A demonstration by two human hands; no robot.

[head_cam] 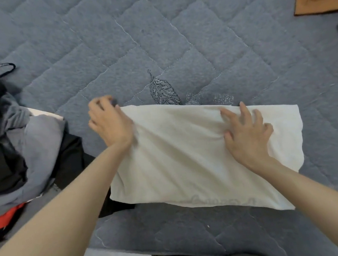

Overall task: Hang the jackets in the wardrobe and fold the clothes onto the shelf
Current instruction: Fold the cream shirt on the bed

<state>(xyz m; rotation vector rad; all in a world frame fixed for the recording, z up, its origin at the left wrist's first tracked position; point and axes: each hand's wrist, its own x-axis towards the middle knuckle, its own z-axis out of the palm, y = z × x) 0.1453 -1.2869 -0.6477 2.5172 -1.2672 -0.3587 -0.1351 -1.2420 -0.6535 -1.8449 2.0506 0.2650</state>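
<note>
Cream garment (pixel 189 157), folded flat, creased

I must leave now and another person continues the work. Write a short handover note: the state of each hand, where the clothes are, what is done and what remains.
The left hand is at the far left corner of the white cloth; it is blurred, so the grip is unclear.
The right hand presses on the cloth's right half with spread fingers.
The cloth lies on the grey bed cover, folded into a rough rectangle.
The pile of clothes, black, grey and red, lies unfolded at the left.
Done: one cloth is partly folded.
Left: finish it, fold the pile, hang the jackets. Wardrobe and shelf are not in view.
</note>
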